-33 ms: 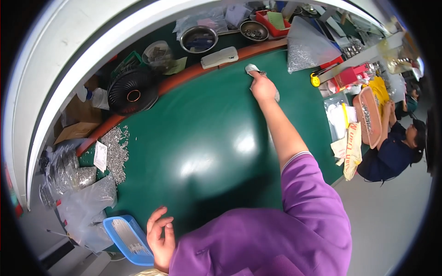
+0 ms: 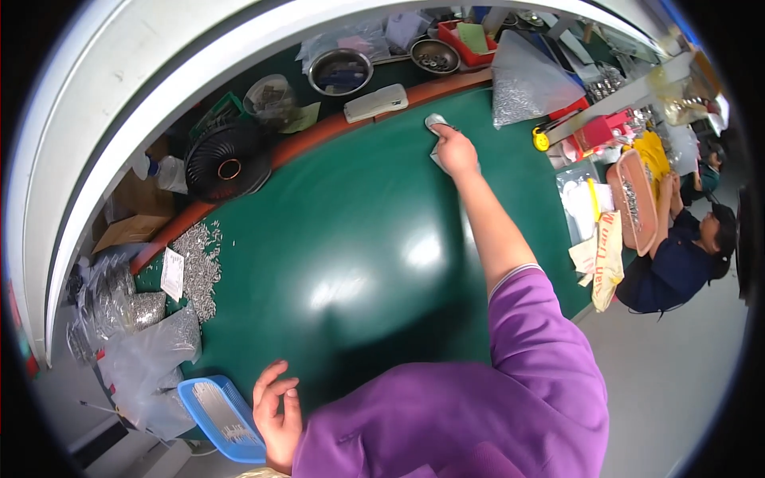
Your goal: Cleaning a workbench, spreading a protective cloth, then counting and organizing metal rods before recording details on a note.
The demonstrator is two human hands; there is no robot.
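Note:
My right hand (image 2: 457, 151) is stretched far out over the green tabletop (image 2: 358, 215), near its back edge. Its fingers are closed over a whitish cloth (image 2: 435, 120) that lies against the surface; part of the cloth is hidden under the hand. Close to my body, my left hand (image 2: 276, 414) is raised with its fingers apart and bent a little, and it holds nothing. Beside it, at the table's near left, stands a blue plastic basket (image 2: 209, 414) with thin pale rods in it.
Small metal parts (image 2: 195, 267) lie heaped on the left, near filled plastic bags (image 2: 159, 342). A black fan (image 2: 229, 167) and metal bowls (image 2: 341, 72) stand behind the orange table edge. A bag of parts (image 2: 522, 92) lies far right; a person (image 2: 677, 255) works beside a pink tray (image 2: 633, 203).

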